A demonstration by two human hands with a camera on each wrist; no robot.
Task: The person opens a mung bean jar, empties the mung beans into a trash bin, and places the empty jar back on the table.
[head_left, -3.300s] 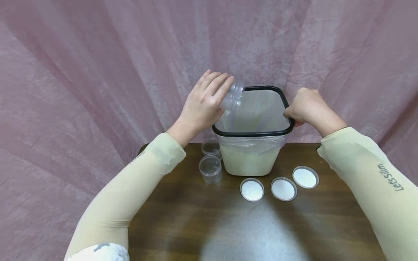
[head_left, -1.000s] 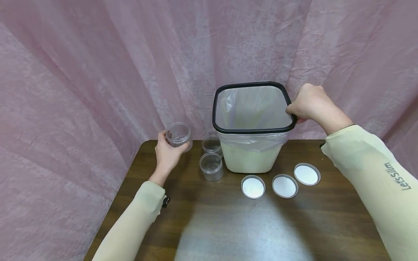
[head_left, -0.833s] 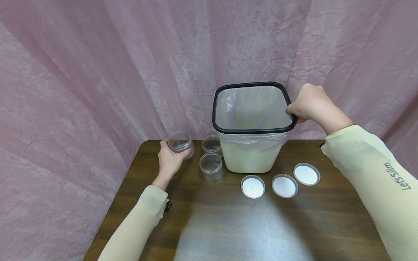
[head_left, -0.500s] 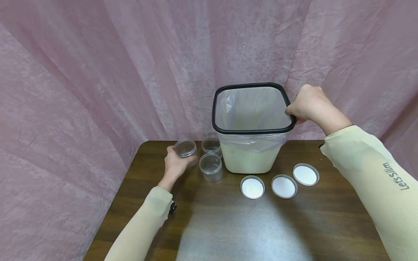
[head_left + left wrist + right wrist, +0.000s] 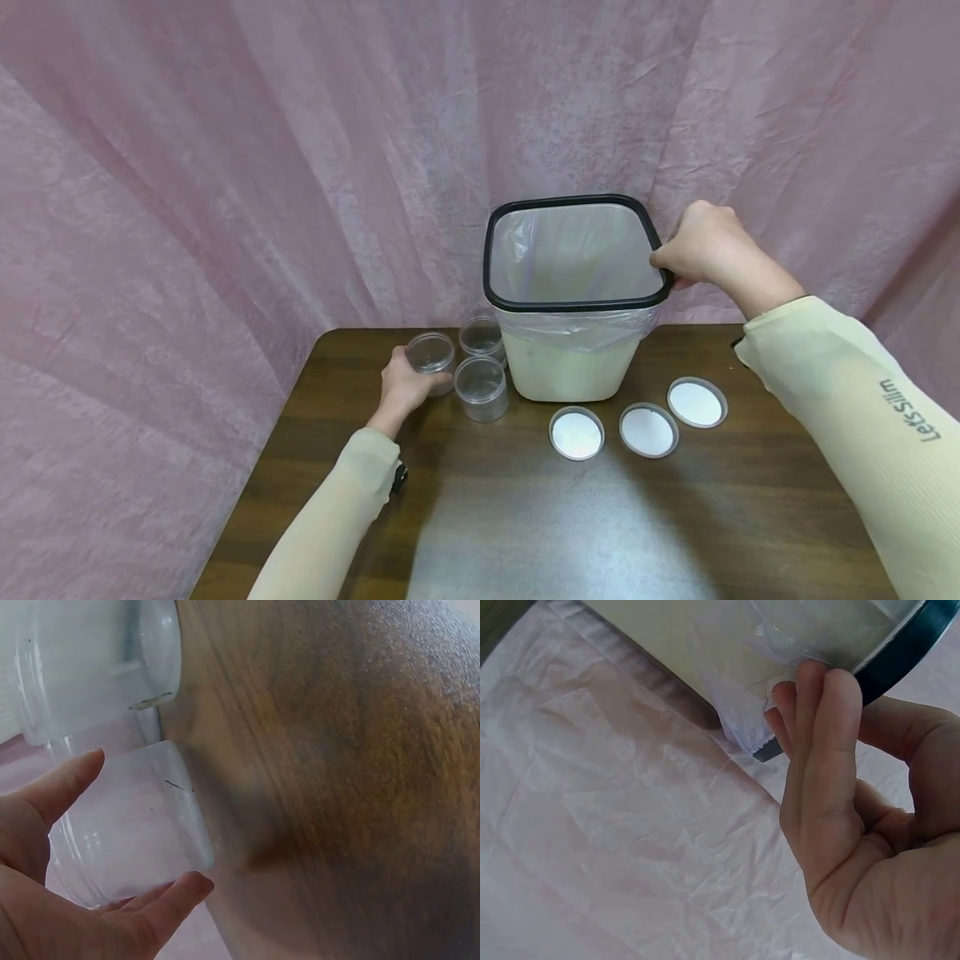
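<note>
My left hand [image 5: 406, 386] grips a clear plastic jar [image 5: 431, 354] on the dark wooden table, left of the two other lidless jars. In the left wrist view, the thumb and fingers lie on opposite sides of that jar [image 5: 131, 825], whose base is at the tabletop. Another clear jar [image 5: 482, 390] stands just to its right, and a third jar [image 5: 482, 335] sits behind, near the bin. With thumb over and fingers under, my right hand [image 5: 705, 246] pinches the black rim of a cream trash bin [image 5: 570, 367] at its right side. A thin clear bag lines the bin.
Three round lids with white inner discs lie in front of the bin: a left lid [image 5: 577, 434], a middle lid [image 5: 648, 431] and a right lid [image 5: 697, 403]. A pink curtain [image 5: 420, 167] hangs behind the wooden table [image 5: 525, 517].
My left hand first held the jar tipped at the bin's opening, then carried it left and down to the table, beside the other jars. The right hand has stayed on the bin's rim.
</note>
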